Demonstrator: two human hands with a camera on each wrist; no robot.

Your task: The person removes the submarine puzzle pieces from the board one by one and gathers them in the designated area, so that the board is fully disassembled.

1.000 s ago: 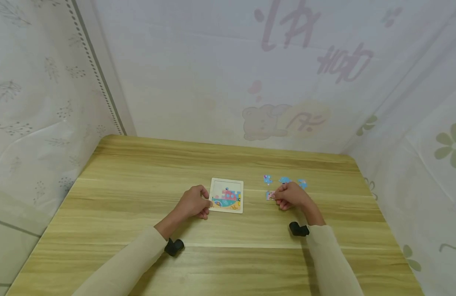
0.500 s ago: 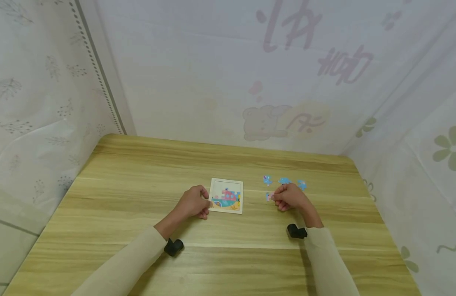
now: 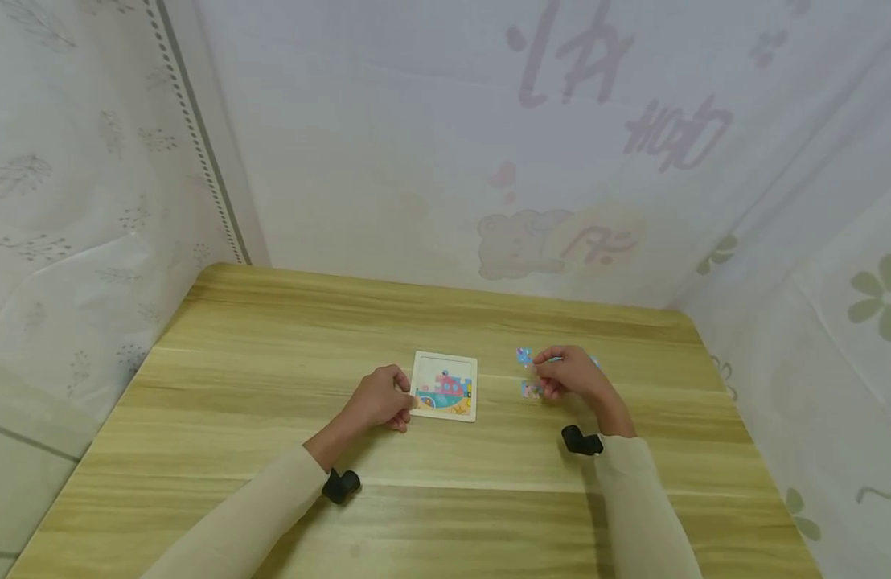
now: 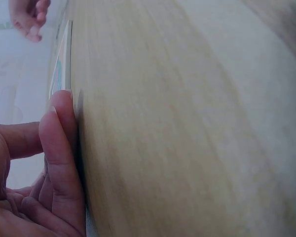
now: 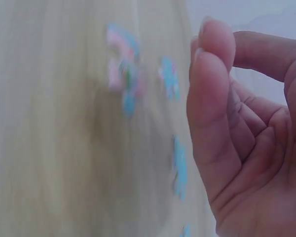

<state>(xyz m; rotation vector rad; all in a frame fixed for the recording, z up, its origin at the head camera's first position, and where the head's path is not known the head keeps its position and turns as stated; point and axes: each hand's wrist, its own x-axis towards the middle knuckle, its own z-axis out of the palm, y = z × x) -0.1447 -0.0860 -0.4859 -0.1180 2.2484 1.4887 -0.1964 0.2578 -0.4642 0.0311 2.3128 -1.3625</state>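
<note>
A square jigsaw puzzle board with a pale frame lies on the table, its lower part filled with a pink and teal sea picture. My left hand pinches the board's left edge, thumb on top of the frame. Over the loose pieces to the right, my right hand hovers with bent fingers, thumb near the fingertips; no piece shows between them. Just under it lies a pink and blue puzzle piece, seen blurred in the right wrist view. Behind are a blue piece and another blue piece, mostly covered by the hand in the head view.
The wooden table reaches back to a printed white curtain, with more curtain at both sides. A black wrist camera sits at the left sleeve, another black camera at the right.
My right hand has let go of the pink and blue piece and risen slightly up and away, leaving it on the table. The left hand stays at the board's edge.
</note>
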